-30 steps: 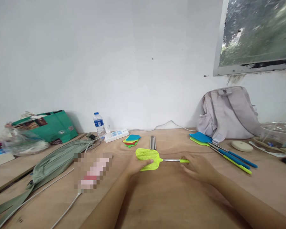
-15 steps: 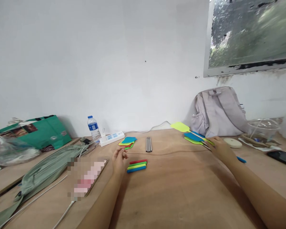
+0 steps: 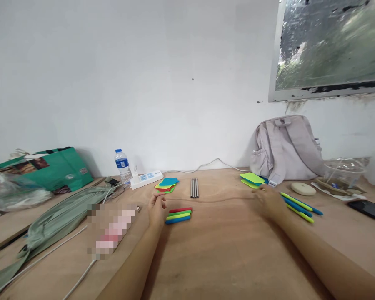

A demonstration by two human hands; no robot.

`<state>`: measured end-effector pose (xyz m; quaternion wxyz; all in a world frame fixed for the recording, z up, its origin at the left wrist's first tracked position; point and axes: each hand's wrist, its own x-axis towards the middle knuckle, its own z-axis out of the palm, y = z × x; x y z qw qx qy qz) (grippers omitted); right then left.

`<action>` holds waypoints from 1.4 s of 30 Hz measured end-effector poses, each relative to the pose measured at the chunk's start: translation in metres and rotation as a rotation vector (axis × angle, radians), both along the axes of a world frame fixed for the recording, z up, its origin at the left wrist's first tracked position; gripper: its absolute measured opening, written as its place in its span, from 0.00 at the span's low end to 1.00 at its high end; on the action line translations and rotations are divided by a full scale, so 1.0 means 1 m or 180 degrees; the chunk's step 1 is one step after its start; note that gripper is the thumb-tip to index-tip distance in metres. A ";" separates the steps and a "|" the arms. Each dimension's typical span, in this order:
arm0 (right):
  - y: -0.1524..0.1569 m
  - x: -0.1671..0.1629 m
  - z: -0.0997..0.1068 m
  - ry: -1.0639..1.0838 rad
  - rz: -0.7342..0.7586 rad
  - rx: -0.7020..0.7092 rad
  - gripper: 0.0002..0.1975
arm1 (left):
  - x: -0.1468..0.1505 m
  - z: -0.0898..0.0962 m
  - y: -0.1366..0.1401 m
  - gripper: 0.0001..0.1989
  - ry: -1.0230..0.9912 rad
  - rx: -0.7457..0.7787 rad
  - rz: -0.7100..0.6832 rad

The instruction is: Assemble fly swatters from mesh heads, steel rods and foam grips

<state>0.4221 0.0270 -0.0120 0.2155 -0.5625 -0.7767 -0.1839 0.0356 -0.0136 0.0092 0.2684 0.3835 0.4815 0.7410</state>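
Observation:
My right hand (image 3: 270, 203) is blurred, with its fingers loosely apart and nothing visible in them. It covers the shafts of several stacked fly swatters, whose yellow and blue heads (image 3: 253, 179) lie on its far side and whose yellow and blue handles (image 3: 300, 206) stick out to its right. My left hand (image 3: 157, 209) rests with loosely bent, empty fingers just in front of a pile of loose swatter heads (image 3: 168, 182), blue on top. To its right several coloured handles (image 3: 179, 215) lie side by side. Farther back are several grey metal rods (image 3: 194, 188) in a bundle.
A phone (image 3: 115, 231) on a cable and a green-grey bag (image 3: 65, 216) lie left. Behind are a power strip (image 3: 147, 179), a water bottle (image 3: 122, 164) and a green bag (image 3: 59, 168). At right are a backpack (image 3: 284, 150), a round white object (image 3: 303, 188), a plastic bowl (image 3: 343, 171) and a dark phone (image 3: 370, 211).
The yellow swatter that my right hand held now lies on the stack beside the backpack. My right hand has moved left and nearer to me. My left hand has barely moved.

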 end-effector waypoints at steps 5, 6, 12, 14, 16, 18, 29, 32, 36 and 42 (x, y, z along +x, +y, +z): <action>-0.019 -0.113 -0.002 0.0300 0.0891 -0.0538 0.12 | 0.002 -0.006 0.003 0.05 0.0653 -0.0423 0.0045; -0.022 -0.133 -0.002 0.0367 0.1003 -0.0583 0.13 | 0.002 -0.007 0.004 0.05 0.0829 -0.0502 0.0038; -0.017 -0.204 0.002 0.0736 0.0661 -0.0875 0.16 | 0.001 -0.011 0.005 0.10 0.1933 -0.0870 -0.0017; -0.006 -0.210 0.001 0.0829 0.0501 -0.0907 0.17 | -0.001 -0.014 0.007 0.11 0.2247 -0.0976 -0.0009; 0.006 -0.212 0.000 0.0886 0.0440 -0.0944 0.16 | -0.002 -0.016 0.009 0.13 0.2512 -0.1083 -0.0022; 0.016 -0.210 -0.001 0.0888 0.0493 -0.0984 0.14 | -0.003 -0.019 0.011 0.14 0.2705 -0.1181 -0.0048; 0.037 -0.196 -0.005 0.0575 0.0803 -0.1109 0.09 | 0.000 -0.018 0.008 0.16 0.3183 -0.1645 -0.0162; 0.036 -0.192 -0.004 0.0493 0.0785 -0.1130 0.09 | 0.001 -0.016 0.006 0.16 0.3305 -0.1664 -0.0194; 0.027 -0.176 -0.003 0.0379 0.0733 -0.1203 0.10 | 0.002 -0.015 0.005 0.16 0.3394 -0.1607 -0.0177; 0.005 -0.134 0.001 0.0300 0.1052 -0.1336 0.11 | 0.008 -0.008 -0.001 0.13 0.3493 -0.1196 -0.0159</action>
